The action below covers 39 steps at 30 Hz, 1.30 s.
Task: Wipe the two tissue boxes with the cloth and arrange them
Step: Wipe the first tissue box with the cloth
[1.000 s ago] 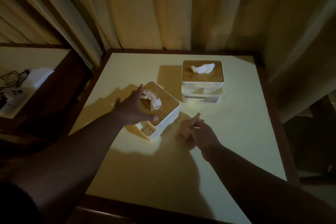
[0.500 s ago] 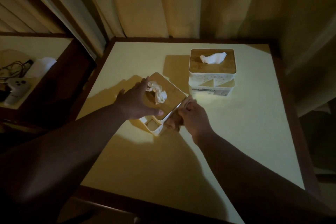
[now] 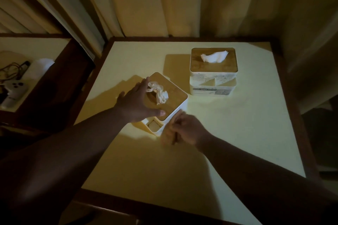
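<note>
At far left I see a game controller (image 3: pixel 13 90) on a side shelf (image 3: pixel 36 45). My left hand (image 3: pixel 139 105) lies flat on the wooden lid of the near tissue box (image 3: pixel 172 102), fingers spread, thumb at the lid's front edge; a crumpled tissue (image 3: pixel 159 93) stands up from its slot. My right hand (image 3: pixel 186 129), fingers curled together, bunches the cloth (image 3: pixel 167 137) against that box's right front side. The far tissue box (image 3: pixel 213 73) stands apart, toward the back right of the table (image 3: pixel 237 133).
</note>
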Available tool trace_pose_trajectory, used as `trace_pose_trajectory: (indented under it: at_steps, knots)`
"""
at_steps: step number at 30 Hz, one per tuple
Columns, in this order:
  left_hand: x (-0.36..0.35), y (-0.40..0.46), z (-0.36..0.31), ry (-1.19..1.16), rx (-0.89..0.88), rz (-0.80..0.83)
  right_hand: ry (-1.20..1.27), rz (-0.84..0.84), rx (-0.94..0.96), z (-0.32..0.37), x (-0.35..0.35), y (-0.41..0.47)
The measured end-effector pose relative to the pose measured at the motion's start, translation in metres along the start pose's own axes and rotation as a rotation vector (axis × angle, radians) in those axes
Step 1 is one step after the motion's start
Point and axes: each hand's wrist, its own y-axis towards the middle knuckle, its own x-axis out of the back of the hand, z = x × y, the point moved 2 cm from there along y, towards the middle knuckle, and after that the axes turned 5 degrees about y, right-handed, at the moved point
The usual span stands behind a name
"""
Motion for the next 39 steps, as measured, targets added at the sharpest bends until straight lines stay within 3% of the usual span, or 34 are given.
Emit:
trace_pose_trajectory:
  at_steps: [2,5,7,10,12,16,17,21,24,26,30,35,39]
  knots:
    - [-0.001,-0.001,0.001,-0.005,0.006,-0.004,-0.036,0.027,0.025,0.004,0.001,0.001]
    - [-0.003,-0.001,-0.005,0.005,0.037,-0.021,0.404,-0.273,-0.033,-0.001,0.020,0.013]
    - [-0.005,0.000,-0.011,0.006,0.072,-0.042,0.397,-0.337,-0.043,-0.001,0.022,0.012]
    - [-0.004,0.001,-0.016,-0.012,0.103,-0.050,0.058,-0.070,-0.082,-0.001,0.001,0.000]
    - [-0.005,0.001,-0.016,-0.007,0.111,-0.049,0.061,-0.018,-0.099,-0.002,-0.001,-0.001]
    - [-0.005,0.000,-0.016,-0.005,0.108,-0.054,0.395,-0.356,-0.111,-0.003,0.012,0.007]
    - [-0.006,0.000,-0.016,-0.004,0.104,-0.058,0.363,-0.353,-0.117,-0.002,0.007,0.004]
    - [-0.006,0.001,-0.016,0.000,0.095,-0.059,0.101,-0.044,-0.132,-0.005,-0.020,-0.007]
    - [-0.006,0.002,-0.014,-0.006,0.098,-0.055,0.351,-0.252,-0.136,-0.007,-0.005,0.002]
    - [-0.006,0.003,-0.015,-0.005,0.097,-0.059,0.373,-0.310,-0.120,-0.006,0.000,0.000]
    - [-0.005,0.002,-0.016,0.007,0.088,-0.071,0.112,-0.033,-0.108,0.001,-0.013,-0.010]
    - [-0.007,0.002,-0.015,0.032,0.075,-0.078,0.456,-0.298,-0.108,0.001,0.002,0.003]
    - [-0.007,0.002,-0.014,0.020,0.077,-0.064,0.196,-0.079,-0.090,0.001,-0.011,-0.012]
